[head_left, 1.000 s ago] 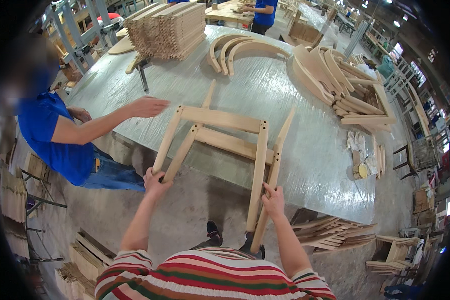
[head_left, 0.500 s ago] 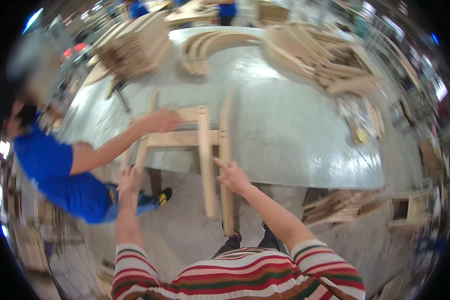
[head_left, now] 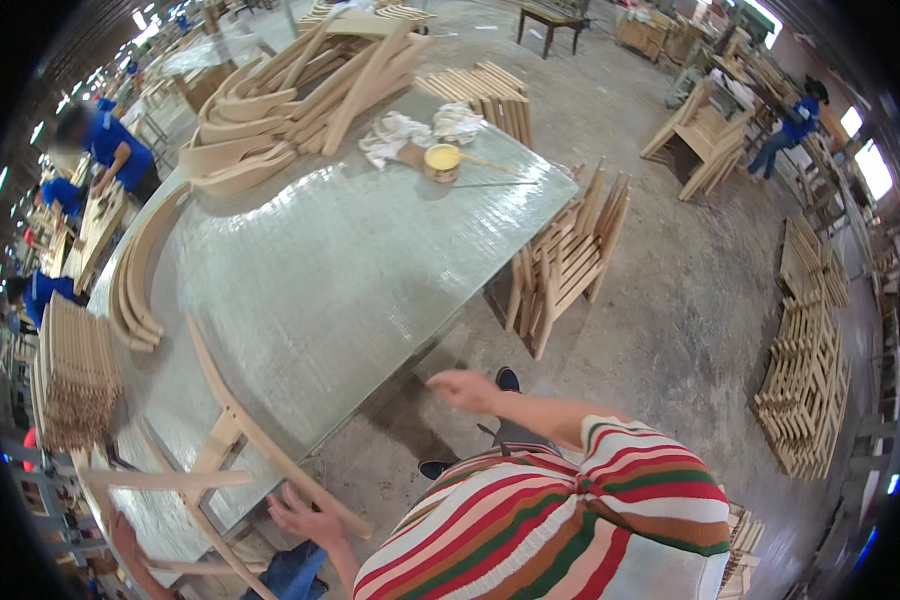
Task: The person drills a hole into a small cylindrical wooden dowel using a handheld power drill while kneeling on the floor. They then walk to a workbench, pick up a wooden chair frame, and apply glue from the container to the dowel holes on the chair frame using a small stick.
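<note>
At the lower left, a pale wooden chair frame (head_left: 260, 440) stands tilted at the table's edge, its long curved leg running down toward me. My left hand (head_left: 305, 518) is beside the lower part of that leg, fingers spread; whether it touches the wood I cannot tell. My right hand (head_left: 462, 390) hovers in front of my body, off the table's near edge, with fingers curled in and nothing visible in them. Another person's hand (head_left: 125, 540) is at the far side of the frame, partly hidden by it.
The film-covered table (head_left: 300, 260) carries curved wooden parts (head_left: 260, 120), a stack of slats (head_left: 75, 375), white rags (head_left: 395, 135) and a tub of yellow paste (head_left: 442, 160). Assembled frames (head_left: 570, 255) lean right of the table. More stacked frames (head_left: 800, 390) stand at far right.
My view has swung to the right, so the chair frame now appears at lower left. My right hand has come away from the frame's leg. My left hand now appears beside the curved leg.
</note>
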`<move>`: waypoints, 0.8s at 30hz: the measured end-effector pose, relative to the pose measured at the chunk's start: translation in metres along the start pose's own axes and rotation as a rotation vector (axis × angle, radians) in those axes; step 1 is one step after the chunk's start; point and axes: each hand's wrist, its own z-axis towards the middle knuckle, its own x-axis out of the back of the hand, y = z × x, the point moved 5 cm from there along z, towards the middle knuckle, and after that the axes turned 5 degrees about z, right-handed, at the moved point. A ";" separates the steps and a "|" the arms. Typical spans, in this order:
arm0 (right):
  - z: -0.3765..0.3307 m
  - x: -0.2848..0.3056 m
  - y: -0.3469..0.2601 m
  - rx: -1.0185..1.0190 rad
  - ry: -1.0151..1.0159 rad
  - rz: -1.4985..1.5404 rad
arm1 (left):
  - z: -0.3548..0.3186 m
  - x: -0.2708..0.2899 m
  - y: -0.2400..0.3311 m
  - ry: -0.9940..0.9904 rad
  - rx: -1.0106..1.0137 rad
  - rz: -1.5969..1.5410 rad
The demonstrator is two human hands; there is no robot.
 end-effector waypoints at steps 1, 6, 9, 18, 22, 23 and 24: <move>-0.006 0.035 0.016 -0.151 0.138 -0.024 | -0.004 0.002 0.019 -0.093 0.013 0.025; -0.049 0.208 0.132 -0.473 0.852 -0.181 | -0.002 -0.008 0.078 -0.307 0.190 0.107; -0.015 0.232 0.155 -0.654 0.692 -0.190 | -0.001 -0.008 0.052 -0.297 0.424 0.018; 0.026 0.256 0.198 -0.918 0.284 -0.360 | 0.037 -0.013 0.035 -0.454 0.739 -0.011; 0.028 0.253 0.186 -1.025 0.129 -0.307 | 0.056 0.000 -0.007 -0.456 0.849 0.131; 0.020 0.255 0.187 -1.026 0.147 -0.311 | 0.059 0.003 -0.017 -0.489 0.889 0.231; 0.021 0.255 0.186 -0.993 0.185 -0.351 | 0.064 0.002 -0.018 -0.531 0.905 0.325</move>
